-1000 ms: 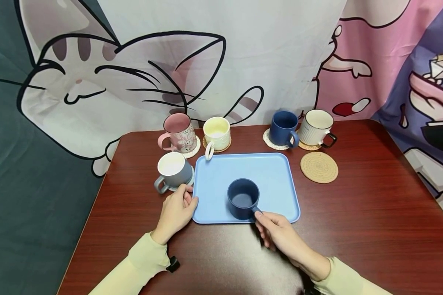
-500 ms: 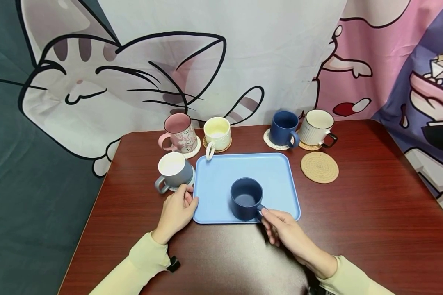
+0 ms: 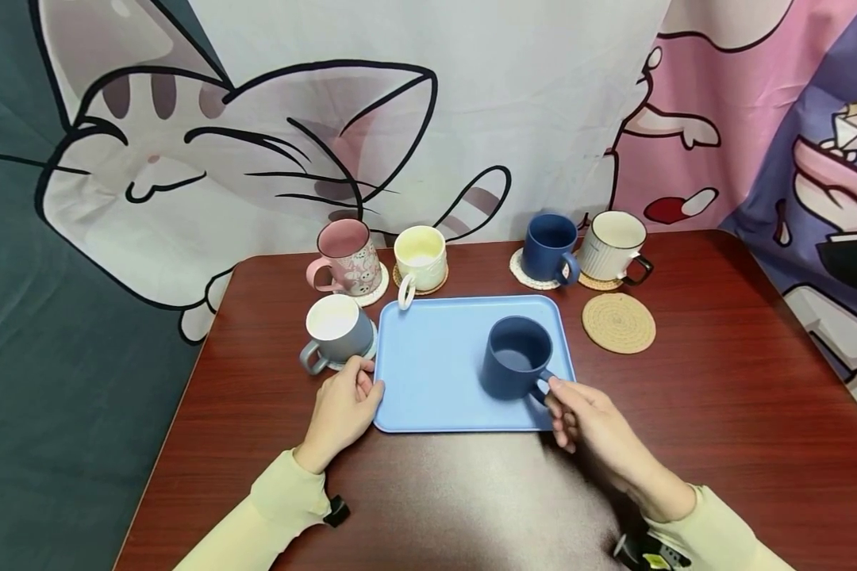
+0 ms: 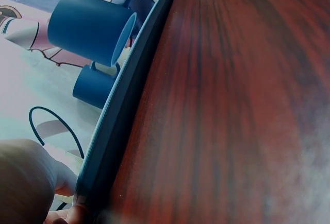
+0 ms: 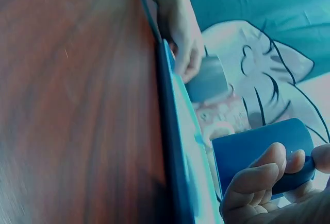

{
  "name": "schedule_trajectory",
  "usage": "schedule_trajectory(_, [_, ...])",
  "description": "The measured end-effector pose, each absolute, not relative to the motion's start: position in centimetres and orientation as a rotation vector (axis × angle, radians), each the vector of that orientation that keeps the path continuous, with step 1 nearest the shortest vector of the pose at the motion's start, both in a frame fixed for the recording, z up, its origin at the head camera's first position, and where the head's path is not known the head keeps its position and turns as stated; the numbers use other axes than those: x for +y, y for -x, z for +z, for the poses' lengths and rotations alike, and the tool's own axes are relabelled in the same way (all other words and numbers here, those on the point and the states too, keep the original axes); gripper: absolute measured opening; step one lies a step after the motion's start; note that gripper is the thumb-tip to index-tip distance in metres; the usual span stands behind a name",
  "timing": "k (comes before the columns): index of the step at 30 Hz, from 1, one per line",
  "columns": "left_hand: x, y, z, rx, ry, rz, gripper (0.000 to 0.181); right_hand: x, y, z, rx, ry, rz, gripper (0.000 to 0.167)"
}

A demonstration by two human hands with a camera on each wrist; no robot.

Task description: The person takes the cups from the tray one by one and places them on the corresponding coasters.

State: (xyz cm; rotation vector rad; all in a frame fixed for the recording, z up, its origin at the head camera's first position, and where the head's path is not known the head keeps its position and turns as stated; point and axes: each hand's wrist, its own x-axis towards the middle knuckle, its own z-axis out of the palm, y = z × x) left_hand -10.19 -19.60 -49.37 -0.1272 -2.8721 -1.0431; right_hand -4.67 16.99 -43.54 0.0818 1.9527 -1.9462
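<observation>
My right hand [image 3: 600,428] pinches the handle of a dark blue mug [image 3: 516,361] and holds it upright over the right part of a light blue tray [image 3: 428,381]. In the left wrist view the mug [image 4: 87,28] hangs above the tray rim, apart from it. My left hand [image 3: 340,408] grips the tray's left edge between thumb and fingers. In the right wrist view, curled fingers [image 5: 252,183] hide part of the mug's side and handle. Just beyond my left hand, a grey-blue mug [image 3: 339,333] with a white inside stands on a pale coaster.
A pink mug [image 3: 350,262] and a cream-yellow mug [image 3: 420,258] stand on coasters behind the tray at left. At back right are another blue mug [image 3: 548,250] and a white mug [image 3: 612,246] with a black handle. A bare woven coaster [image 3: 618,323] lies right of the tray.
The dark blue mug has moved right and a little away from me with my right hand, now nearer the tray's right edge. My left hand and the tray have stayed in place.
</observation>
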Motion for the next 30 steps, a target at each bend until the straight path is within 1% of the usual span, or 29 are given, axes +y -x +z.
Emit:
schedule_trajectory(6, [-19.6, 10.3, -49.5, -2.874, 0.114, -1.053, 0.020, 19.6, 5.7, -43.3, 2.019, -0.108, -1.946, 0.046])
schedule_trajectory(10, [-19.6, 10.2, -49.3, -2.872, 0.106, -1.057, 0.019, 21.5, 6.5, -43.3, 1.989, -0.117, -2.018, 0.040])
schedule_trajectory(13, [-19.6, 10.2, -49.3, -2.876, 0.111, -1.052, 0.019, 23.0, 7.0, -43.3, 1.975, -0.146, -2.062, 0.040])
schedule_trajectory(17, [-19.7, 10.2, -49.3, -2.874, 0.125, -1.055, 0.020, 24.9, 7.7, -43.2, 1.976, -0.211, -2.103, 0.044])
schedule_trajectory(30, [-19.7, 10.2, -49.4, -2.888, 0.114, -1.062, 0.020, 28.6, 9.8, -44.3, 1.863, -0.309, -2.283, 0.044])
